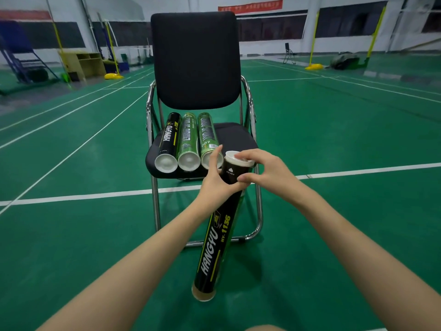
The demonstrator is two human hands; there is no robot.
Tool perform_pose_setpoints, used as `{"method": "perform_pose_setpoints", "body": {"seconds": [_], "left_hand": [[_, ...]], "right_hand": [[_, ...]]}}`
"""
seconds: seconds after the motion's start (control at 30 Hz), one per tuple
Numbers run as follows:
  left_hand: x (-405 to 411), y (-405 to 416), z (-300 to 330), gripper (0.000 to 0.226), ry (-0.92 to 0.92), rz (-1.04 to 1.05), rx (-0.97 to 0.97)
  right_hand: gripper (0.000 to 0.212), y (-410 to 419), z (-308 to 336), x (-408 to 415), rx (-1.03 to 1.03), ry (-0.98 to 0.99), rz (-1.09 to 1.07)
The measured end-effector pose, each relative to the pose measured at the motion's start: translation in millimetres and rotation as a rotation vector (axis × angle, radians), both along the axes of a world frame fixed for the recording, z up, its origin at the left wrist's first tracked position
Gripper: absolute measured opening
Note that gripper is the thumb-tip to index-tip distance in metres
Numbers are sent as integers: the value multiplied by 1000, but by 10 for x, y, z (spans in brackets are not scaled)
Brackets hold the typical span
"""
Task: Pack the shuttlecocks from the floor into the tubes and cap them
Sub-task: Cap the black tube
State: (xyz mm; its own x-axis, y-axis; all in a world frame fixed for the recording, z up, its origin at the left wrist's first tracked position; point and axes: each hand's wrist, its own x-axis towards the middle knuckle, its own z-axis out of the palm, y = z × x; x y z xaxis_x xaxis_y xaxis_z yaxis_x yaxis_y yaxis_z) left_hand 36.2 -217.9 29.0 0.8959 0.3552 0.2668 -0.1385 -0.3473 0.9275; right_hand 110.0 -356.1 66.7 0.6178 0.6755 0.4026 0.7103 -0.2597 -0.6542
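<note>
Black chair (195,60), green court floor (334,139).

Three capped tubes (188,142) side by side fill left of chair seat (235,137); right of seat bare. Backrest (195,60) and chrome arms (249,103) wall rear and sides. Green floor (334,211) open around chair.

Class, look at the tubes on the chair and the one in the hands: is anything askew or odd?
Nothing odd. Three capped tubes lie side by side on the chair. The left hand holds the black tube while the right hand sets its cap.
</note>
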Motion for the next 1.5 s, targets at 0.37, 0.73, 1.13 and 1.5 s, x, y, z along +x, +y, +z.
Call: {"method": "perform_pose_setpoints", "body": {"seconds": [0.37,0.73,1.13,1.5], "left_hand": [[-64,8,-56,52,-53,-1,148],[-62,3,-78,47,-3,-29,132],[-43,-74,121,76,90,-104,-46],[-163,-119,409,67,116,-122,120]], "right_hand": [[38,29,-137,-83,103,63,-47],[28,25,-280,-47,143,139,-72],[53,-161,-145,21,47,447,-23],[39,-335,54,-198,144,547,36]]}}
